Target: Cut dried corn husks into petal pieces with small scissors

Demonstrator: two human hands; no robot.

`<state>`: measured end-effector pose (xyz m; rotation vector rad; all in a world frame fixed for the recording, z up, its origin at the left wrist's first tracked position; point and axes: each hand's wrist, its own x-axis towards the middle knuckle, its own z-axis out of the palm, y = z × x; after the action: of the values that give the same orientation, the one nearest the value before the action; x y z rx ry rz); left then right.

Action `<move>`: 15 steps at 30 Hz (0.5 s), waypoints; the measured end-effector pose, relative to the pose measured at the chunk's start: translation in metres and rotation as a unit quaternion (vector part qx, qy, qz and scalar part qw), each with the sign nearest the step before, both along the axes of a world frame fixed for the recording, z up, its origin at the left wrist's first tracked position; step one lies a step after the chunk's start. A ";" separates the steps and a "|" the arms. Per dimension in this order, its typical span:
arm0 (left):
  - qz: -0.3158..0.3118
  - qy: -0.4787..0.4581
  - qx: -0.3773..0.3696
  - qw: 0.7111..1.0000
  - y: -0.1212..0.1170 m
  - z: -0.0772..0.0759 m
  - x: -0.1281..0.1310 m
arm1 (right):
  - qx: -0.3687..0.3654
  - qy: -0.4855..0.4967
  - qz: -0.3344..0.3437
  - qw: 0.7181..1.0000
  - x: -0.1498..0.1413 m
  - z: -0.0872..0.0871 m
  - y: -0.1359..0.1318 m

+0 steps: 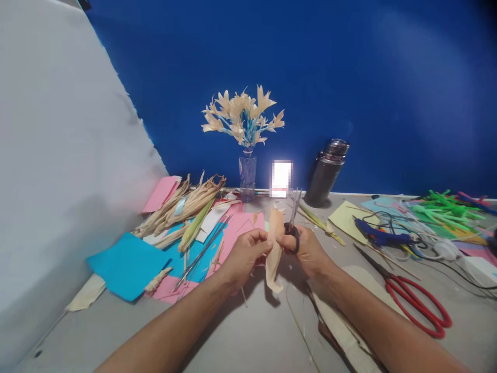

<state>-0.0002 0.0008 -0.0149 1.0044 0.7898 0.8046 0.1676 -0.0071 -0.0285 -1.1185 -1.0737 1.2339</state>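
Note:
A pale strip of dried corn husk [275,259] hangs upright over the table's middle, its lower end curled. My left hand [248,254] pinches its left edge between thumb and fingers. In my right hand [306,251] is a pair of small scissors [295,212] with black handles, blades pointing up and away. The right thumb reaches to the husk's right edge; whether it presses on it I cannot tell. Beyond the hands stands a clear vase [247,176] holding husk flowers [244,114] on blue stems.
Bundled dried husks [186,202] lie at left with blue paper [126,267] and pink paper [248,225]. A dark flask [326,173] stands at the back. Large red-handled scissors [415,300], a blue glue gun [382,233] with its cord and green pipe cleaners [446,207] lie right.

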 end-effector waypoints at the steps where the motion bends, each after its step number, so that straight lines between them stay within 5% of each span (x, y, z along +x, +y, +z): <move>1: -0.007 0.003 -0.004 1.000 0.000 -0.001 0.000 | 0.001 0.000 -0.008 1.000 0.001 -0.002 0.001; 7: -0.001 0.029 0.000 1.000 0.003 -0.003 -0.001 | 0.014 -0.051 0.004 0.999 0.014 -0.002 0.007; 15: 0.053 -0.038 0.037 0.997 0.016 0.009 -0.010 | 0.016 -0.243 0.239 0.940 0.049 0.016 0.011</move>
<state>-0.0104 0.0167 -0.0062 0.9981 0.7578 0.9637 0.2165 0.0042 -0.0122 -1.2105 -1.8173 1.3302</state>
